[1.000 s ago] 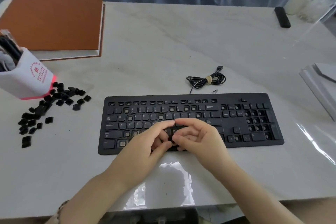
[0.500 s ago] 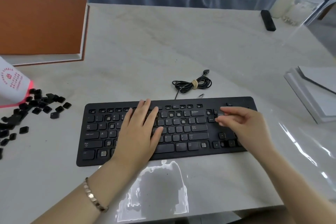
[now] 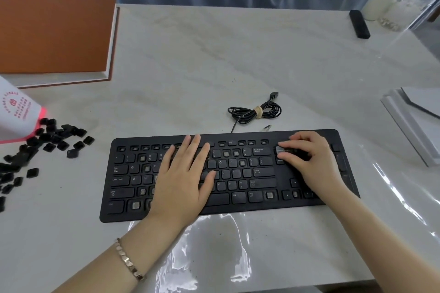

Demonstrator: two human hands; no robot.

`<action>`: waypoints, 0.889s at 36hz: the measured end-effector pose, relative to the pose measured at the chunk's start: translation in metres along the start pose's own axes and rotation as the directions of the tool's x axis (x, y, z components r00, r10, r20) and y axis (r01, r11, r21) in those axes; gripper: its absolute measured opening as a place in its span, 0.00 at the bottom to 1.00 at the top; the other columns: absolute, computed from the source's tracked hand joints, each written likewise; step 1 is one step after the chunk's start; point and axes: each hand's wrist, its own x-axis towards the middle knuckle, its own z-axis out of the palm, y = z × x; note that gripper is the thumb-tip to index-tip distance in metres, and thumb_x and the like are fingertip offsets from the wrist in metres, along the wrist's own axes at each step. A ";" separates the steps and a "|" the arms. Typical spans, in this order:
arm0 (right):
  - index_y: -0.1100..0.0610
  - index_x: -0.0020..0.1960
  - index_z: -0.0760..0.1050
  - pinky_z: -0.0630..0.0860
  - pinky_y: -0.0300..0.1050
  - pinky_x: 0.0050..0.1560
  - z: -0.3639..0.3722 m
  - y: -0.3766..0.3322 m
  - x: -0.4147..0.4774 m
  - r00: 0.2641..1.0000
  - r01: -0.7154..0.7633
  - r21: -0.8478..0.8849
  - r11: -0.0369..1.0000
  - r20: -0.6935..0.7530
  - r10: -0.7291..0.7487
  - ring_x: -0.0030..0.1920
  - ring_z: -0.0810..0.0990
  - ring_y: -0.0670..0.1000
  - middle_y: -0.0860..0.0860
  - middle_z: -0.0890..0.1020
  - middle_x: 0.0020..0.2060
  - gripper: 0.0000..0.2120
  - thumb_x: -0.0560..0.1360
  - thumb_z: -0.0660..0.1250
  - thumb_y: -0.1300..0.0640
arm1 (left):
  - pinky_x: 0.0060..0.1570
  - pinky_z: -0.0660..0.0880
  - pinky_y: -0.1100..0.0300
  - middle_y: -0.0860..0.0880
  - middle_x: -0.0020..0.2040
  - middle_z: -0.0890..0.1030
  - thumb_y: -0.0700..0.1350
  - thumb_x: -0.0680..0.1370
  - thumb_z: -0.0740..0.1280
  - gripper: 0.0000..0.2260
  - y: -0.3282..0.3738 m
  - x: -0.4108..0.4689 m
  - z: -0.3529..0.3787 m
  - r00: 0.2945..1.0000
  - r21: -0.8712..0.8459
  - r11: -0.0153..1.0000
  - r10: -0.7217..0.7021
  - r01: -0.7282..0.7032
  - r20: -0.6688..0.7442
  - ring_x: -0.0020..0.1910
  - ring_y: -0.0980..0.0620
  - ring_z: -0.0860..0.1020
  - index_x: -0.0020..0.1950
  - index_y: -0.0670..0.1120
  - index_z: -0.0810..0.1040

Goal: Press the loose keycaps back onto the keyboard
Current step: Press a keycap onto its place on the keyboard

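Now left hand lies flat, palm down, on the keyboard's middle-left keys, fingers straight and slightly spread. Right hand sits over the cluster right of Backspace, fingers curled, tips on the keys; can't tell if they pinch anything. Loose keycaps piled at frame left on the table, beside a white cup cut off by the edge. Coiled cable just above keyboard. Hands hide many keys.
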 end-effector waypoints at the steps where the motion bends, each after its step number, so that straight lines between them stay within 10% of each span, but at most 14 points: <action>1: 0.44 0.44 0.79 0.59 0.20 0.49 0.001 0.000 0.000 1.000 0.009 0.001 1.000 -0.009 -0.009 0.51 0.67 0.44 0.45 0.75 0.47 0.11 0.67 0.75 0.58 | 0.69 0.58 0.48 0.42 0.70 0.71 0.54 0.80 0.51 0.24 0.000 0.000 0.000 1.000 -0.001 1.000 0.000 0.000 -0.005 0.71 0.47 0.63 0.68 0.42 0.73; 17: 0.48 0.49 0.81 0.58 0.20 0.51 0.003 -0.002 0.002 1.000 -0.006 -0.072 0.997 -0.007 0.006 0.51 0.66 0.45 0.46 0.71 0.46 0.11 0.68 0.74 0.57 | 0.69 0.58 0.48 0.42 0.69 0.72 0.52 0.78 0.55 0.23 0.000 0.000 0.003 0.999 -0.001 1.000 0.002 -0.002 -0.052 0.70 0.47 0.65 0.67 0.42 0.74; 24: 0.59 0.49 0.83 0.75 0.54 0.45 0.015 0.001 -0.015 0.926 0.261 -0.493 0.830 -0.116 -0.360 0.48 0.76 0.60 0.57 0.80 0.48 0.07 0.70 0.71 0.63 | 0.69 0.57 0.49 0.42 0.69 0.72 0.52 0.79 0.54 0.23 0.001 0.000 0.001 1.000 0.013 1.000 -0.001 0.001 -0.020 0.70 0.46 0.66 0.67 0.42 0.73; 32: 0.61 0.57 0.79 0.72 0.55 0.58 0.020 0.000 -0.028 0.943 0.267 -0.593 0.760 -0.004 -0.334 0.63 0.69 0.54 0.56 0.79 0.59 0.25 0.78 0.53 0.44 | 0.68 0.58 0.47 0.42 0.69 0.72 0.52 0.78 0.55 0.23 0.000 -0.001 0.001 1.000 -0.006 1.000 0.001 -0.001 -0.026 0.70 0.47 0.64 0.67 0.42 0.73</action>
